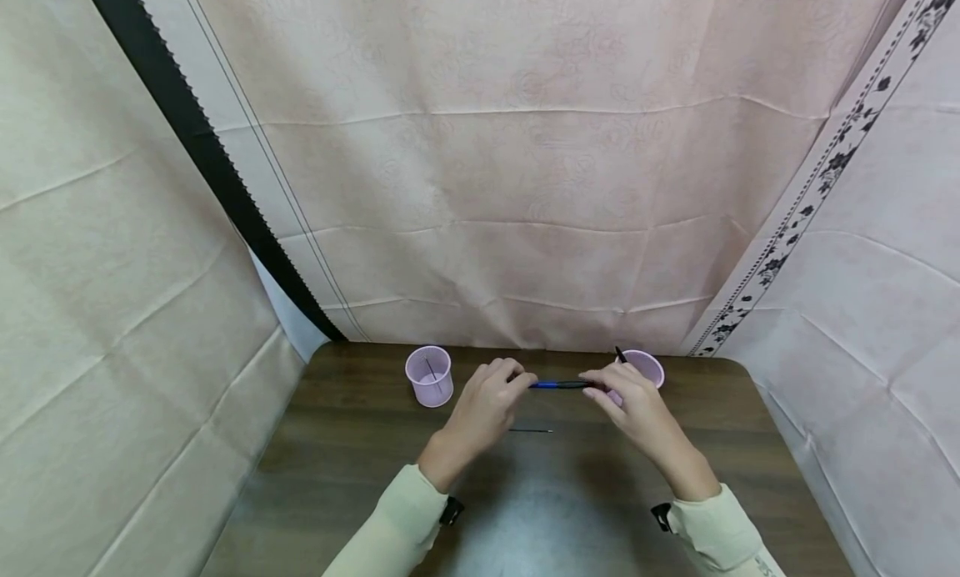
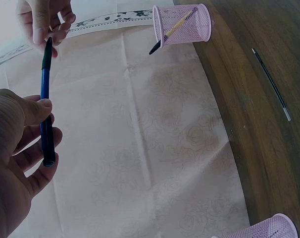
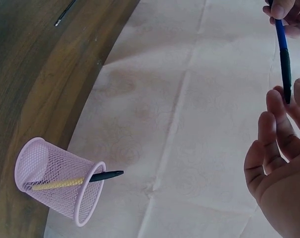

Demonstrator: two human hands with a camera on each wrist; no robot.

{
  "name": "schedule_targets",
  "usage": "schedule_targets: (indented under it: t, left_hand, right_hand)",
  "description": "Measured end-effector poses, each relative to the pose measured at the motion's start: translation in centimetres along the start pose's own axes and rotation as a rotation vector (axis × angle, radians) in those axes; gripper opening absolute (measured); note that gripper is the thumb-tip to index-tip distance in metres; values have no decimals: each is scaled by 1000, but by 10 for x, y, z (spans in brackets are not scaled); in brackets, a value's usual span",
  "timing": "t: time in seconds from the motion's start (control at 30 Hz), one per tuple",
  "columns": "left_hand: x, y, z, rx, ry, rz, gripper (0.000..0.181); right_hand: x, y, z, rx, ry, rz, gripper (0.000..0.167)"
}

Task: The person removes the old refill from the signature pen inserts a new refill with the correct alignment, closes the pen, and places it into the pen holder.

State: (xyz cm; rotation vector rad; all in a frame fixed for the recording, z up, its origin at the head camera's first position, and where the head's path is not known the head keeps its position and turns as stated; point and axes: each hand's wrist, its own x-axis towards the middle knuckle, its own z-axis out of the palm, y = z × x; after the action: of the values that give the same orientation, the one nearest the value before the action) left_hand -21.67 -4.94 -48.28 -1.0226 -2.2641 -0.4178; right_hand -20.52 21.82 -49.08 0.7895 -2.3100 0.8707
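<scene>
My left hand (image 1: 489, 398) pinches a blue pen (image 2: 45, 99) with black grip and end parts between thumb and fingers, and the pen is held level above the table. At the pen's dark tip, the thumb and fingers of my right hand (image 1: 626, 400) close lightly around it. Beneath, a thin dark pen refill (image 2: 272, 84) with a pale end lies on the wooden table. Beyond the right hand lies a pink mesh cup (image 3: 58, 173), partly hidden in the head view, with a black-and-yellow pen (image 3: 106, 175) in it.
Another pink mesh cup (image 1: 430, 385) stands near the far left table edge, with a thin dark stick (image 1: 431, 368) inside. The wooden table (image 1: 337, 477) meets a hanging pale cloth (image 1: 525, 185) at the back. More cloth hangs on both sides.
</scene>
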Motion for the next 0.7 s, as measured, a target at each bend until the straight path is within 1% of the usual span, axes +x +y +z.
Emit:
schedule_targets:
  t: [0.1, 0.2, 0.3, 0.4, 0.57, 0.7]
  left_hand:
    - [0, 0, 1, 0, 9, -2, 23]
    - [0, 0, 1, -10, 25, 0, 17]
    - [1, 0, 1, -16, 35, 3, 16]
    - [1, 1, 0, -23, 37, 6, 17]
    - [2, 1, -1, -32, 36, 6, 17]
    - [3, 1, -1, -30, 41, 5, 17]
  right_hand:
    - [0, -1, 0, 1, -7, 3, 33]
    - [0, -1, 0, 27, 12, -21, 32]
    - [1, 0, 1, 41, 36, -46, 31]
    - [1, 0, 2, 45, 50, -55, 30]
    - [2, 0, 2, 57, 56, -37, 27]
    - [2, 1, 2, 53, 59, -40, 25]
